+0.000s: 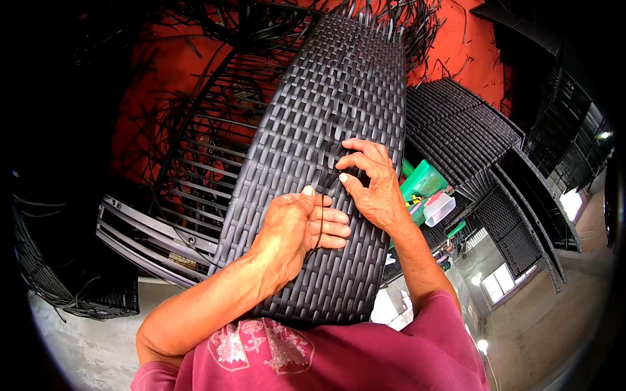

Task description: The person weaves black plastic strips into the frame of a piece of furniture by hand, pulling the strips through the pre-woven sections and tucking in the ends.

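A long dark grey woven wicker panel [287,153] slopes away from my body, its weave made of flat plastic strips. Over its near half lies my left hand [293,225], fingers stretched out and pointing right, thumb raised. A thin dark strand [323,221] curves down across those fingers. My right hand [372,186] rests at the panel's right side, with thumb and forefinger tips brought together over a darker, uneven line in the weave. What they pinch is too dark to make out. Loose strip ends [372,26] stick out at the panel's far end.
Left of the panel is a slatted metal frame [208,156] over a red surface [147,72]. Tangled black strips [417,39] lie at the far end. Beyond my right hand are a green container [422,182], a clear cup [439,208] and stacked woven panels [456,120].
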`<action>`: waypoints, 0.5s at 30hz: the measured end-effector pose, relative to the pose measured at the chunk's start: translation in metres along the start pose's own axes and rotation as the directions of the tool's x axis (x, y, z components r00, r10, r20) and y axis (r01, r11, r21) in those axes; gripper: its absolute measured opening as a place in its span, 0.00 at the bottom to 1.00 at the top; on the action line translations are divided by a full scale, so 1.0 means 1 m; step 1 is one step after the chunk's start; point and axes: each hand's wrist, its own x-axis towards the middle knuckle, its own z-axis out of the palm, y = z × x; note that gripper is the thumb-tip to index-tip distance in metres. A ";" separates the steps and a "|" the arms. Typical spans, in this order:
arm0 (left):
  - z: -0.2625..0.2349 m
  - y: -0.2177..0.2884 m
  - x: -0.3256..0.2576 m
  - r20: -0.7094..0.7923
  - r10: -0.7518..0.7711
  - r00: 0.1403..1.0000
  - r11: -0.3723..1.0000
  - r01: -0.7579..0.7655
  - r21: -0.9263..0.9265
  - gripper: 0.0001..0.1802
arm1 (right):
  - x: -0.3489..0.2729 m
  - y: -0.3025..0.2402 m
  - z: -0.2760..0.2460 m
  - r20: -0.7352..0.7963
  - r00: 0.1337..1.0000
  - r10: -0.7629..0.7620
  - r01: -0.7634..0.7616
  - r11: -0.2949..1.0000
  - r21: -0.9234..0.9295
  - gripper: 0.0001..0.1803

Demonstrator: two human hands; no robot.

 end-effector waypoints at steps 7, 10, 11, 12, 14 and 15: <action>0.012 0.008 0.010 -0.197 0.129 0.972 0.960 -0.072 0.271 0.06 | -0.001 -0.005 0.002 -0.021 1.000 -0.001 0.001 1.000 0.025 0.08; 0.009 0.005 0.010 -0.154 0.258 0.954 0.875 -0.163 0.456 0.06 | 0.000 -0.004 0.006 -0.043 0.999 -0.001 0.004 0.997 0.077 0.09; 0.004 0.004 0.011 -0.128 0.303 0.944 0.834 -0.197 0.515 0.06 | 0.000 -0.004 0.007 -0.043 0.999 -0.005 0.008 0.998 0.066 0.09; -0.002 0.003 0.013 -0.047 0.393 0.918 0.698 -0.264 0.666 0.07 | 0.000 -0.006 0.006 -0.045 0.999 -0.009 0.011 0.999 0.053 0.09; -0.006 -0.002 0.014 -0.041 0.435 0.900 0.706 -0.313 0.635 0.08 | 0.000 -0.007 0.006 -0.045 0.999 -0.014 0.016 0.999 0.040 0.09; -0.007 -0.004 0.013 -0.039 0.456 0.889 0.709 -0.337 0.619 0.09 | 0.001 -0.007 0.005 -0.044 0.999 -0.016 0.018 0.999 0.039 0.09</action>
